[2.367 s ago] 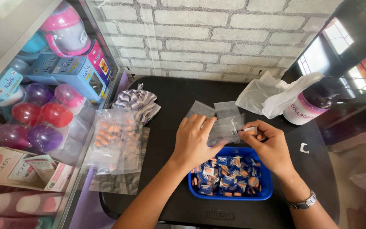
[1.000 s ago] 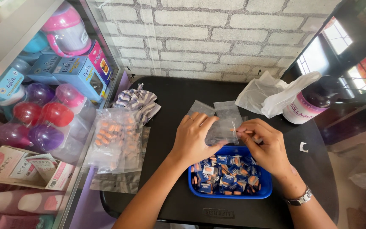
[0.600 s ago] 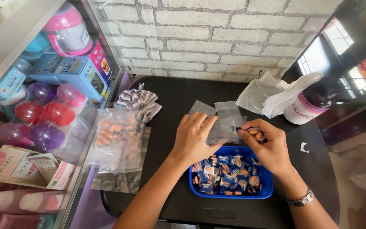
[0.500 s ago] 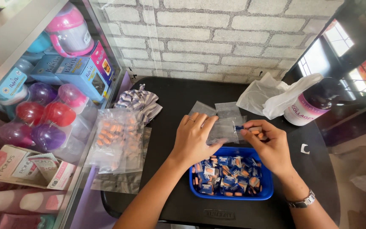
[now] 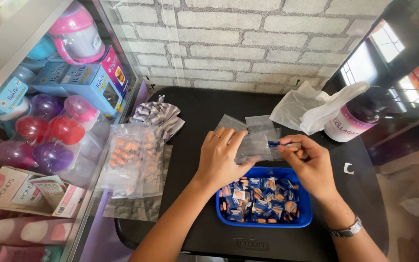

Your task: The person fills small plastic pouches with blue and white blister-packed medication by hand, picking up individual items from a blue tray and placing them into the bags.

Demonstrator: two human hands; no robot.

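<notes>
My left hand (image 5: 220, 156) holds a small clear plastic bag (image 5: 255, 147) above a blue tray (image 5: 306, 219) filled with small blue and orange wrapped pieces (image 5: 260, 200). My right hand (image 5: 309, 164) pinches a small blue wrapped piece (image 5: 274, 144) at the bag's mouth. More empty clear bags (image 5: 248, 122) lie on the black table (image 5: 195, 111) just beyond the hands. A watch is on my right wrist.
A pile of filled clear bags (image 5: 132, 157) lies at the table's left edge beside a striped cloth (image 5: 157, 115). A bottle wrapped in white plastic (image 5: 350, 119) stands at the right. A glass case with boxes and colourful cups (image 5: 49, 126) is on the left; a brick wall behind.
My right hand has brought a blue piece up to the bag's opening. The left hand keeps the bag in the same place.
</notes>
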